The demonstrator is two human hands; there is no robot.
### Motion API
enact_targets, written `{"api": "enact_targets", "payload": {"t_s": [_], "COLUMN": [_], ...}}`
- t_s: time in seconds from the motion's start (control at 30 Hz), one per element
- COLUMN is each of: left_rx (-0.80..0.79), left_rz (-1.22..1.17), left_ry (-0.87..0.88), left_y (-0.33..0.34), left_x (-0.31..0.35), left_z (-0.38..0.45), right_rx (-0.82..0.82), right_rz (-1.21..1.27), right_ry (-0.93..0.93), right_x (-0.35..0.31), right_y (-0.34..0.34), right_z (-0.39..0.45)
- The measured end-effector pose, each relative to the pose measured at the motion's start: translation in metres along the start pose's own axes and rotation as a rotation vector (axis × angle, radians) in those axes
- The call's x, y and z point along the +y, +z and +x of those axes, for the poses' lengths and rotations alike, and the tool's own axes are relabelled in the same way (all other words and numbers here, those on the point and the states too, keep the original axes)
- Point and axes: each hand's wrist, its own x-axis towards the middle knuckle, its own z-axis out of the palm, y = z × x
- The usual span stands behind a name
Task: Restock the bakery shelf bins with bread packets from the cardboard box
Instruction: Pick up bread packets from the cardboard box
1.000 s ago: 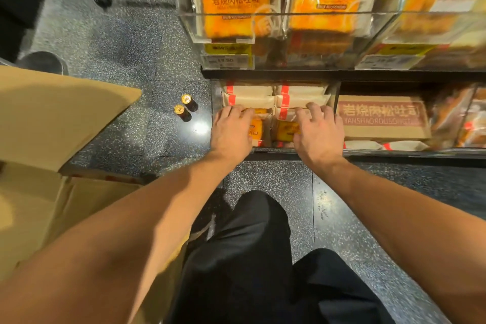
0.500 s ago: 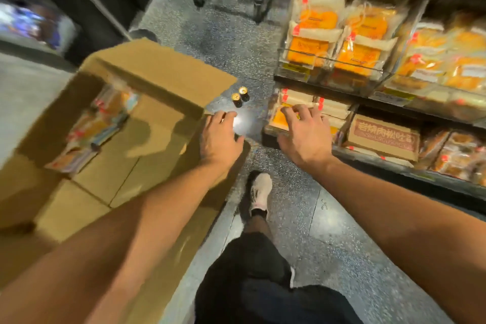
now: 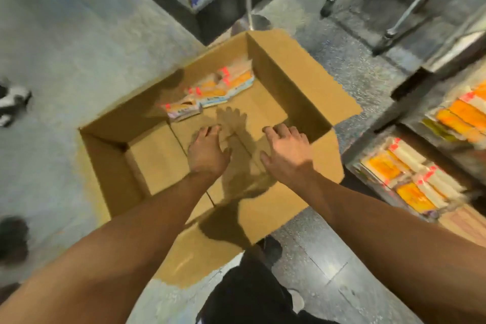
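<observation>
Fingers of both the left hand (image 3: 207,152) and right hand (image 3: 285,151) hang loosely spread, holding nothing, over the open brown cardboard box (image 3: 302,81). Fetching step, I judge: next comes a reach toward 12 o'clock for the orange-and-white bread packets (image 3: 213,93) (blurred) against its far wall.

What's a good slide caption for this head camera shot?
Both empty hands, left and right, reach into the open cardboard box toward the remaining bread packets.

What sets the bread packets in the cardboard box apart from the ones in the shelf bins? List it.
The packets in the box lie loose in a small heap at the far corner; the packets in the shelf bins are packed tight in rows. The box ones sit on bare cardboard, while the bin ones fill their space. Both show orange bread with red-marked wrapping.
</observation>
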Motion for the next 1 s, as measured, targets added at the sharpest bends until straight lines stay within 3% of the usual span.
{"api": "enact_targets", "payload": {"t_s": [0.3,0.63,0.8,1.0], "left_rx": [-0.005,-0.021,-0.064,-0.082], "left_rz": [-0.005,0.031,0.174,0.354], "left_ry": [-0.158,-0.118,-0.091,-0.191], "left_y": [-0.012,0.034,0.066,0.089], "left_x": [-0.115,-0.167,-0.178,-0.189], "left_z": [0.112,0.200,0.220,0.224], "right_rx": [-0.098,-0.084,-0.111,-0.108], "right_rz": [-0.033,-0.058,-0.140,-0.402], "right_ry": [-0.130,-0.148,-0.156,-0.143], "right_x": [-0.091,-0.101,-0.090,-0.090], "right_y": [0.025,0.079,0.111,0.136], "right_z": [0.159,0.300,0.335,0.332]}}
